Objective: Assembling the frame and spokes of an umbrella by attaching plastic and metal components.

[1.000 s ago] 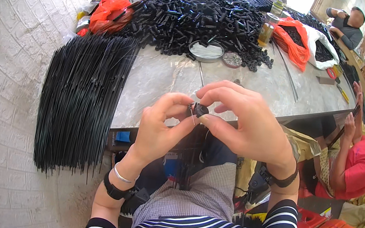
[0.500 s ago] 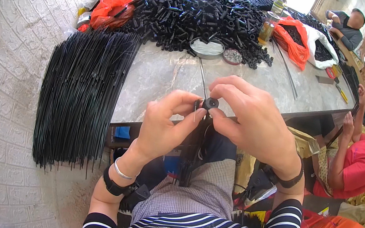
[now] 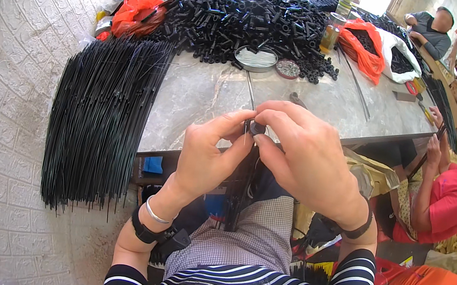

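Above the table's near edge, my left hand (image 3: pixel 206 148) and my right hand (image 3: pixel 311 156) meet with closed fingertips. Between my right thumb and fingers is a small black tubular piece (image 3: pixel 257 128). My left thumb and forefinger pinch a narrow dark part against its left side; a thin pale pin (image 3: pixel 245 136) shows there. A slim rod (image 3: pixel 250 90) reaches from the table to my fingertips. Fingers partly hide how these parts join. Beyond lie a round dish of pale pins (image 3: pixel 256 58) and a smaller dish of tiny metal bits (image 3: pixel 287 68).
A heap of black tubular pieces (image 3: pixel 248 22) covers the far table. Bundled black rods (image 3: pixel 101 127) hang over the left edge. Red bags (image 3: pixel 136 15), a white bag (image 3: pixel 397 56), a jar (image 3: pixel 332 34) and scissors (image 3: pixel 412 87) lie about. Co-workers (image 3: pixel 452 195) sit at right.
The black tubular piece has turned, so its ring-shaped end no longer faces me. My right fingers have shifted slightly left, closer to my left fingertips. The co-worker at right has lowered their hands.
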`<action>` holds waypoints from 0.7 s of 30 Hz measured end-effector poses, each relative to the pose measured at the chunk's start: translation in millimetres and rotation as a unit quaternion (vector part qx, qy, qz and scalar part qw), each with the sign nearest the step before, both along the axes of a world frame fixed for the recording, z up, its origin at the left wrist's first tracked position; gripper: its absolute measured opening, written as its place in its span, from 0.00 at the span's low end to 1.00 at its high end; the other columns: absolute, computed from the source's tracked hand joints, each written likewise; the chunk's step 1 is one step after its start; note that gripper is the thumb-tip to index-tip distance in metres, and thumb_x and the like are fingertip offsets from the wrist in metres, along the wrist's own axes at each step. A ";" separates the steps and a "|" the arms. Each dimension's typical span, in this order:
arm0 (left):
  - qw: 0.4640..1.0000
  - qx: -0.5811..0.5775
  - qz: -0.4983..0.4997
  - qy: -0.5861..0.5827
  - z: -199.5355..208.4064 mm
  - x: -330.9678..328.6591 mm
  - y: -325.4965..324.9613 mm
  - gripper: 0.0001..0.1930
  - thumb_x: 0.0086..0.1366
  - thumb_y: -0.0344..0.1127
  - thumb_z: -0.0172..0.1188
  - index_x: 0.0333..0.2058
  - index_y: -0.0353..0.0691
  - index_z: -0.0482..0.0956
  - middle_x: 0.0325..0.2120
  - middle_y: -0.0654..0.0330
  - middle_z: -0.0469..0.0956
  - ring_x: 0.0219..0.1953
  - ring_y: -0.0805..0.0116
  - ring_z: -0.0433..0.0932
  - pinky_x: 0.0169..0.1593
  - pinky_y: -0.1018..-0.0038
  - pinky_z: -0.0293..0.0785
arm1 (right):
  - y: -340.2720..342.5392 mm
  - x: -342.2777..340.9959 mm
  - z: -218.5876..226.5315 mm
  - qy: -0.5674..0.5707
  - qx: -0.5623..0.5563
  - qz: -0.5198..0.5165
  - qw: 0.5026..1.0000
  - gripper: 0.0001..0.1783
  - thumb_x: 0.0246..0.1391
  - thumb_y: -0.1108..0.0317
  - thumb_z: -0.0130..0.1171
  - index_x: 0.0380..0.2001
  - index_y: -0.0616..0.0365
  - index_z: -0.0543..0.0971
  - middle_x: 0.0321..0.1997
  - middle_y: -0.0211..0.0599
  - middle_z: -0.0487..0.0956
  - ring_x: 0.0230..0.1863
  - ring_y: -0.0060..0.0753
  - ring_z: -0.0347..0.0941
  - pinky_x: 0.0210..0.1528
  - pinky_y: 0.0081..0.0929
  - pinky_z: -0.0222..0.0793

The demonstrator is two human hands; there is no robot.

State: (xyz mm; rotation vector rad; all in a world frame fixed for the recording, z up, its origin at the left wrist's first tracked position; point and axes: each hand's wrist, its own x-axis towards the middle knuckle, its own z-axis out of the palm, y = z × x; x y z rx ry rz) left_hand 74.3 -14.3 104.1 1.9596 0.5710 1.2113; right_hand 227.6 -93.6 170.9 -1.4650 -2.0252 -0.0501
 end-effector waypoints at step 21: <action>0.997 -0.075 -0.023 0.017 6.4 -24.7 3.8 0.15 0.62 0.27 0.56 0.47 0.30 0.76 0.37 0.48 0.82 0.39 0.65 0.82 0.42 0.74 0.76 | 11.8 -2.6 -19.0 0.140 0.006 0.098 0.985 0.23 0.46 0.74 0.62 0.47 0.66 0.72 0.45 0.48 0.77 0.45 0.50 0.75 0.46 0.36 0.72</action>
